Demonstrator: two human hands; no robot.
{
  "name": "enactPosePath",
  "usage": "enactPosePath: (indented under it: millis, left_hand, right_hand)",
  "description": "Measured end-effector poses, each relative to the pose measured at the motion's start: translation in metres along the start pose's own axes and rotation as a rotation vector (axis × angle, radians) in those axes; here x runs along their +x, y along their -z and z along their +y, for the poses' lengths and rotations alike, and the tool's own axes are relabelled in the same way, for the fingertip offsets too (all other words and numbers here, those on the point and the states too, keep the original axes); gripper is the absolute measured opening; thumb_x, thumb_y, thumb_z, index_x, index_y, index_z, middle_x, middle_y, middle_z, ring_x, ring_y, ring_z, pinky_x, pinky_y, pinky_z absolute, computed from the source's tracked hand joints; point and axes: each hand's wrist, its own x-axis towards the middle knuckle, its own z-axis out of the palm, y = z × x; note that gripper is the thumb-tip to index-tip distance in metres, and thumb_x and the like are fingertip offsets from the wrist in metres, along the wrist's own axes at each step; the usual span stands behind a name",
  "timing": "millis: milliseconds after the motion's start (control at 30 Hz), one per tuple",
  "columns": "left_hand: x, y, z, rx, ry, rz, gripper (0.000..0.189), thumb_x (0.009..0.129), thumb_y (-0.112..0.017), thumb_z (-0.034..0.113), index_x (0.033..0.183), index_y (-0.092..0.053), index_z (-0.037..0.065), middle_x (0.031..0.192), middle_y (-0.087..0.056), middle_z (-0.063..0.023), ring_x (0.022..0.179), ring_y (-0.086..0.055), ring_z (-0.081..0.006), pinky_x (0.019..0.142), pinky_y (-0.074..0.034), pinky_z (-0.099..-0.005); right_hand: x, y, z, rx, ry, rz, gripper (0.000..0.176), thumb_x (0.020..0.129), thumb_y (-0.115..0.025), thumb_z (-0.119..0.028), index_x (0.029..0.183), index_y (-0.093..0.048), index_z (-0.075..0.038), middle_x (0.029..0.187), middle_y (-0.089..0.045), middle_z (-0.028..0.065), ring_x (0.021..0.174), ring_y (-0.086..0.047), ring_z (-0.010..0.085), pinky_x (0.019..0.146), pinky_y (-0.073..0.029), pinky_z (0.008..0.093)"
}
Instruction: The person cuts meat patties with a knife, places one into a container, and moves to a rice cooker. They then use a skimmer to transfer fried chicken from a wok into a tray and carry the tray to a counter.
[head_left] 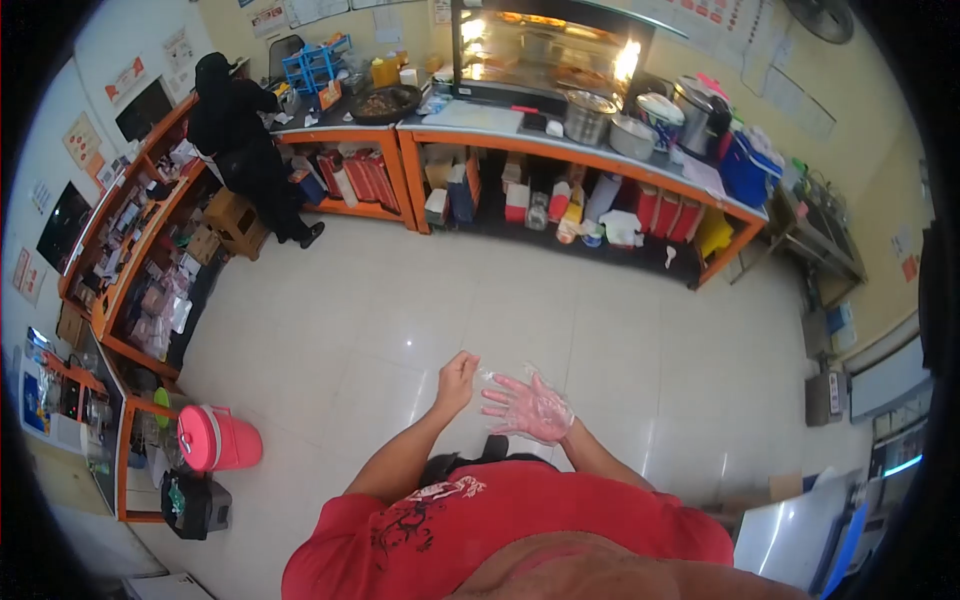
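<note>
Head view: the right hand (pixel 530 408) is spread flat, fingers apart, inside a thin clear glove (pixel 500 380), held above the pale tiled floor (pixel 400 310). The left hand (pixel 457 380) is just beside it. Its grip seems pinched together on the glove's loose edge, though the film is hard to make out there. Across the floor stands an orange-framed desk (pixel 520 143) carrying metal pots (pixel 588 115), and a pink bucket (pixel 215 438) sits at the left.
</note>
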Motion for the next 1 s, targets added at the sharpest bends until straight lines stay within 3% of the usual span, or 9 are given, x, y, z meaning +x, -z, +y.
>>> enactPosePath:
  millis: [67,167,267,467,700,767,867,900,1000]
  left_hand:
    - [0.054,0.012,0.004,-0.021,0.013,0.037,0.028,0.103,-0.050,0.025,0.093,-0.062,0.000,0.067,-0.058,-0.0075,0.064,-0.053,-0.0120,0.059,-0.045,-0.0301]
    - [0.142,0.017,0.012,-0.239,0.296,-0.079,0.027,0.103,-0.051,0.024,0.095,-0.061,0.000,0.065,-0.056,-0.0068,0.063,-0.051,-0.0120,0.058,-0.045,-0.0313]
    - [0.247,-0.002,-0.020,-0.112,0.039,0.197,0.026,0.101,-0.052,0.025,0.096,-0.062,0.001,0.062,-0.051,-0.0028,0.057,-0.045,-0.0092,0.050,-0.037,-0.0291]
    - [0.480,0.010,-0.058,-0.038,-0.020,0.177,0.019,0.096,-0.063,0.020,0.092,-0.058,0.001,0.060,-0.050,-0.0047,0.056,-0.043,-0.0087,0.052,-0.039,-0.0297]
    - [0.731,0.002,-0.035,-0.072,-0.047,0.028,0.020,0.092,-0.069,0.019,0.090,-0.059,0.001,0.062,-0.049,-0.0069,0.058,-0.045,-0.0095,0.054,-0.041,-0.0308]
    - [0.799,-0.007,-0.046,-0.064,-0.074,0.074,0.021,0.094,-0.066,0.021,0.091,-0.060,0.001,0.063,-0.051,-0.0090,0.059,-0.048,-0.0118,0.057,-0.043,-0.0326]
    - [0.894,-0.029,-0.048,-0.018,-0.138,0.184,0.025,0.098,-0.060,0.026,0.092,-0.062,0.002,0.064,-0.055,-0.0103,0.061,-0.053,-0.0168,0.060,-0.044,-0.0359]
    - [0.924,-0.037,-0.054,-0.003,-0.128,0.182,0.030,0.101,-0.053,0.030,0.094,-0.065,0.002,0.072,-0.061,-0.0123,0.064,-0.058,-0.0228,0.064,-0.046,-0.0381]
    - [1.000,-0.058,-0.081,-0.013,-0.226,0.351,0.033,0.102,-0.050,0.030,0.098,-0.064,0.001,0.080,-0.065,-0.0123,0.070,-0.062,-0.0214,0.068,-0.048,-0.0347]
  right_hand:
    - [0.039,0.007,-0.064,-0.017,-0.072,0.020,0.091,0.090,-0.031,-0.078,0.159,-0.011,-0.023,0.164,-0.016,0.0089,0.146,-0.023,0.0372,0.114,-0.021,0.0619]
    - [0.107,0.036,-0.150,-0.190,-0.199,0.061,0.092,0.090,-0.031,-0.078,0.159,-0.011,-0.021,0.163,-0.015,0.0112,0.147,-0.022,0.0363,0.115,-0.021,0.0615]
    - [0.183,0.060,-0.227,-0.183,-0.241,0.022,0.092,0.091,-0.032,-0.076,0.159,-0.012,-0.018,0.163,-0.016,0.0130,0.146,-0.025,0.0368,0.114,-0.023,0.0611]
    - [0.292,0.161,-0.373,0.007,-0.067,0.074,0.087,0.093,-0.038,-0.071,0.155,-0.025,-0.012,0.158,-0.029,0.0137,0.141,-0.036,0.0358,0.113,-0.029,0.0565]
    - [0.339,0.224,-0.539,-0.164,0.213,0.200,0.072,0.097,-0.050,-0.052,0.151,-0.033,-0.008,0.152,-0.040,0.0180,0.134,-0.045,0.0352,0.111,-0.034,0.0563]
    - [0.348,0.257,-0.576,-0.291,0.327,0.127,0.065,0.098,-0.055,-0.041,0.150,-0.034,-0.007,0.147,-0.046,0.0196,0.129,-0.050,0.0344,0.109,-0.038,0.0549]
    - [0.389,0.312,-0.656,-0.008,0.464,0.284,0.055,0.095,-0.061,-0.029,0.143,-0.042,-0.007,0.134,-0.056,0.0185,0.120,-0.058,0.0332,0.103,-0.043,0.0532]
    - [0.409,0.336,-0.689,0.035,0.499,0.339,0.046,0.094,-0.062,-0.022,0.134,-0.047,-0.007,0.114,-0.063,0.0123,0.105,-0.063,0.0287,0.090,-0.052,0.0474]
    - [0.465,0.422,-0.808,-0.154,0.475,0.326,0.040,0.092,-0.060,-0.019,0.129,-0.051,-0.007,0.097,-0.063,0.0076,0.085,-0.063,0.0215,0.074,-0.054,0.0381]
